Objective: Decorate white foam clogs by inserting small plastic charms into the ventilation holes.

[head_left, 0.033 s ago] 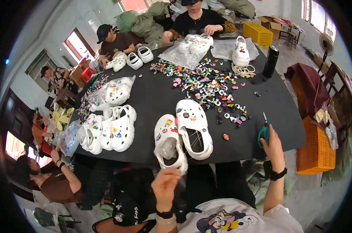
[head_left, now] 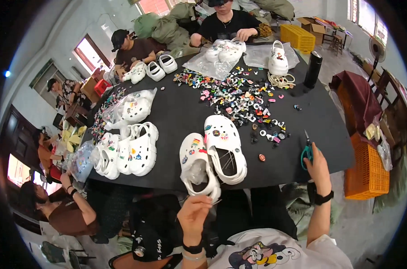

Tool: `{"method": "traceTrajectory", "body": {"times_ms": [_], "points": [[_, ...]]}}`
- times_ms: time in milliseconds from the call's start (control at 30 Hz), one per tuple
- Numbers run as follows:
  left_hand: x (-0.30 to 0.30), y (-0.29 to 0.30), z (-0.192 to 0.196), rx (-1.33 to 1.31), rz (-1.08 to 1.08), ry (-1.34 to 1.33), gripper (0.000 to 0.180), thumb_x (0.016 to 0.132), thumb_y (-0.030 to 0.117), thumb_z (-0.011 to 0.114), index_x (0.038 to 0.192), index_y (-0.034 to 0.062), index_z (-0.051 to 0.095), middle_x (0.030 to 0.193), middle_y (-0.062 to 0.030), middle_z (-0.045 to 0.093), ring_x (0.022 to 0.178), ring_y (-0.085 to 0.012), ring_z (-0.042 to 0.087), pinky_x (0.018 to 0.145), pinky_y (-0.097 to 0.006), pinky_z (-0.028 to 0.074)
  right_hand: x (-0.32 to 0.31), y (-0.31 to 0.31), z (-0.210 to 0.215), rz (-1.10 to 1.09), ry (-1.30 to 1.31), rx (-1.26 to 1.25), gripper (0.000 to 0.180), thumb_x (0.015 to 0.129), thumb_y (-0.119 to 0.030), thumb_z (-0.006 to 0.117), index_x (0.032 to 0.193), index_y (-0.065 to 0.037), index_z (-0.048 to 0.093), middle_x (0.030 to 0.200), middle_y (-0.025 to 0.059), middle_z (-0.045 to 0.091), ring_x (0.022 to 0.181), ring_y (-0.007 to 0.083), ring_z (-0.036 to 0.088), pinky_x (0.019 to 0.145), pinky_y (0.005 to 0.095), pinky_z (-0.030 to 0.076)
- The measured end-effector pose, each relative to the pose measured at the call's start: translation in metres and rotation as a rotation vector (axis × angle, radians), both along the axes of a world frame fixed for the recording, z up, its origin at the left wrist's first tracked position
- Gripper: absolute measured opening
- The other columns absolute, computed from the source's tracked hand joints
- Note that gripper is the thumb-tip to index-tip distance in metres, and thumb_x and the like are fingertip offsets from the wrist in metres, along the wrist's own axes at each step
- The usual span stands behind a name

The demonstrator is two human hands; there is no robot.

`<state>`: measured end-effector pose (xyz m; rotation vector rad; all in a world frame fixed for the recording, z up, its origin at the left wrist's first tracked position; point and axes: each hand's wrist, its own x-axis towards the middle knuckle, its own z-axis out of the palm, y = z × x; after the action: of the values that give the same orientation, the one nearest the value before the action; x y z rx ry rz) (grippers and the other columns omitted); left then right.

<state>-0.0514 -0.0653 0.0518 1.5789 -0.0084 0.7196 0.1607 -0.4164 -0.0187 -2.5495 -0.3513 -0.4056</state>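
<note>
Near the table's front edge stand two white clogs with colourful charms: the left clog (head_left: pixel 193 154) has clear plastic inside, and the right clog (head_left: pixel 224 150) leans against it. My left hand (head_left: pixel 194 217) pinches at the left clog's heel strap; a thin pale strand shows by the fingertips, too small to name. Over at the right, teal-handled scissors (head_left: pixel 307 154) point away from me. My right hand (head_left: pixel 320 170) has its thumb and fingers about their handle, with the blades at the table top. A small brown charm (head_left: pixel 262 158) lies between the clogs and the scissors.
A heap of loose charms (head_left: pixel 239 96) spreads over the black table (head_left: pixel 176 107). More white clogs (head_left: pixel 140 148) stand at the left, some in plastic. A black bottle (head_left: pixel 313 69) is at the far right. Co-workers sit across and left. An orange crate (head_left: pixel 367 172) stands beyond the right edge.
My left hand has shifted slightly right, and the thin strand now shows by its fingertips. The scissors and right hand have moved slightly right. Across the table, a co-worker's hand has shifted.
</note>
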Motion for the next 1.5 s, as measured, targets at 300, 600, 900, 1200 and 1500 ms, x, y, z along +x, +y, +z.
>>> {"method": "traceTrajectory", "body": {"times_ms": [300,600,900,1200,1500], "points": [[0.016,0.014,0.003,-0.195,0.052,-0.149,0.007,0.091,-0.004,0.06,0.095,-0.0056,0.066,0.104,-0.0187,0.065,0.095,-0.0254,0.064,0.089,-0.036,0.05,0.018,-0.003,0.039,-0.068,0.195,-0.454,0.053,0.074,-0.021,0.08,0.123,-0.008,0.066,0.099,0.0134,0.064,0.093,0.0326,0.064,0.078,0.0424,0.053],[0.02,0.012,0.006,-0.18,0.015,-0.099,0.006,0.091,-0.002,0.062,0.093,-0.0057,0.066,0.103,-0.0178,0.065,0.095,-0.0255,0.064,0.09,-0.036,0.05,-0.102,0.187,0.063,0.952,-0.297,0.202,0.037,0.075,-0.02,0.074,0.111,-0.02,0.07,0.111,0.0033,0.064,0.108,0.0195,0.06,0.092,0.0388,0.045],[-0.026,0.042,0.016,-0.226,0.223,-0.279,0.013,0.095,0.01,0.06,0.095,-0.0033,0.062,0.096,-0.0161,0.061,0.088,-0.0245,0.059,0.082,-0.036,0.05,-0.107,0.22,0.01,0.896,-0.267,0.033,0.043,0.085,-0.026,0.07,0.126,-0.019,0.062,0.122,0.0002,0.062,0.118,0.0159,0.056,0.098,0.0342,0.042],[-0.175,0.126,0.069,-0.326,0.404,-0.658,0.04,0.09,0.029,0.068,0.121,0.0051,0.059,0.114,-0.0189,0.062,0.106,-0.0223,0.06,0.091,-0.033,0.05,-0.105,0.228,0.014,0.896,-0.217,0.077,0.044,0.082,-0.021,0.07,0.125,-0.017,0.061,0.123,0.0027,0.061,0.119,0.018,0.055,0.099,0.037,0.041],[-0.135,0.094,0.026,0.644,0.601,0.655,0.003,0.086,-0.006,0.068,0.087,-0.0042,0.066,0.082,-0.0109,0.067,0.072,-0.0155,0.063,0.064,-0.025,0.048,-0.086,0.18,0.025,0.897,-0.179,0.189,0.032,0.076,-0.009,0.07,0.108,-0.016,0.068,0.12,0.004,0.063,0.113,0.0223,0.059,0.1,0.0424,0.041]]}}
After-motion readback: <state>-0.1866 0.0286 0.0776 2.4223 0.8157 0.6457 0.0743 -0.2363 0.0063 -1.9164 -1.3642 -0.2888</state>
